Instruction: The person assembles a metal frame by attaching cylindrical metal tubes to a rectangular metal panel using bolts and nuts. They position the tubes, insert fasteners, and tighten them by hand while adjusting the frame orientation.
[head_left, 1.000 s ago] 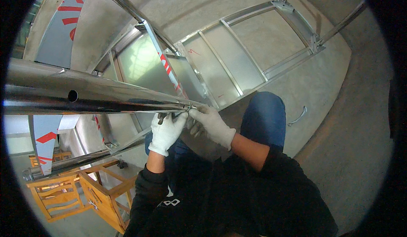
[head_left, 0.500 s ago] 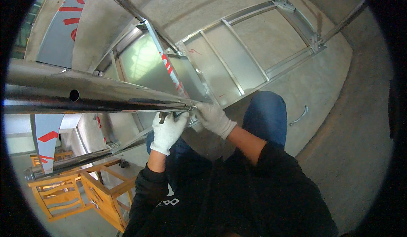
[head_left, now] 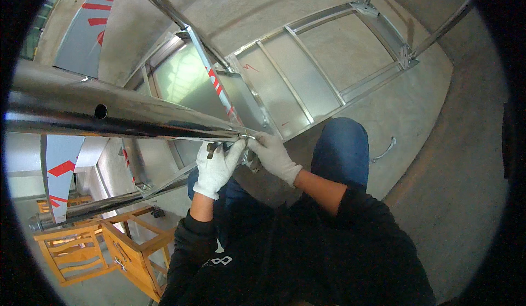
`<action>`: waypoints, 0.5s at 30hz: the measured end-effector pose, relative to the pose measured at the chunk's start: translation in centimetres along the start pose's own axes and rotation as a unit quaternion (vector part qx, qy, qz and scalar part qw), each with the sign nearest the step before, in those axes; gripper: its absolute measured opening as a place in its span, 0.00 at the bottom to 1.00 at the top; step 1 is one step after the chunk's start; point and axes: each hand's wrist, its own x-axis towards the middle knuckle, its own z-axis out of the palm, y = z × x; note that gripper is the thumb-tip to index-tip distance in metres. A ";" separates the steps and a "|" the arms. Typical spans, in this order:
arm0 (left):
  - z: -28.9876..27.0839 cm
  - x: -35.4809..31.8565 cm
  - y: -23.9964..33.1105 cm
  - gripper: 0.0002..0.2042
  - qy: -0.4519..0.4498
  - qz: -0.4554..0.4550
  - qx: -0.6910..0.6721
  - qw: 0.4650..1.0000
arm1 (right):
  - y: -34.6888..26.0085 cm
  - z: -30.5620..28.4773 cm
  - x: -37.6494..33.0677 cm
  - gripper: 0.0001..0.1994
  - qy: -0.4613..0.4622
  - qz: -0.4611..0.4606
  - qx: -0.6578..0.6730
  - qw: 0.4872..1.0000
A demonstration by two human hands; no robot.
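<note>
A thick shiny metal tube (head_left: 159, 117) with a round hole (head_left: 101, 111) runs from the left edge to my hands. In a white glove, my left hand (head_left: 215, 169) is closed just below the tube's narrow-looking end, and a small dark metal piece (head_left: 211, 150) sticks out between its fingers. My right hand (head_left: 275, 157), also gloved in white, pinches at the tube's end, beside a small bright curved metal piece (head_left: 247, 137). The two hands nearly meet there. The fingers partly hide the joint under them.
Beyond my hands, a metal frame (head_left: 342, 99) with sheet panels lies on the concrete floor. A curved metal handle (head_left: 384, 149) is right of my knee. A wooden chair (head_left: 134, 251) lies lower left, near red-marked grey strips (head_left: 59, 166).
My right hand has shifted slightly left and its fingertips now close on the tube's end. The left thumb has moved up toward them. The view has shifted a little.
</note>
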 end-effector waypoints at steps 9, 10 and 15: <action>0.0 -0.2 0.1 0.16 0.013 -0.005 -0.012 1.000 | -1.1 1.4 -0.6 0.09 -0.059 0.235 0.563 0.790; -0.1 -0.1 0.2 0.16 0.015 -0.008 -0.013 1.000 | -1.1 1.5 -0.6 0.08 -0.067 0.222 0.565 0.792; 0.0 -0.3 0.6 0.16 0.011 -0.027 0.004 1.000 | -2.4 1.5 -1.7 0.11 -0.042 0.181 0.515 0.837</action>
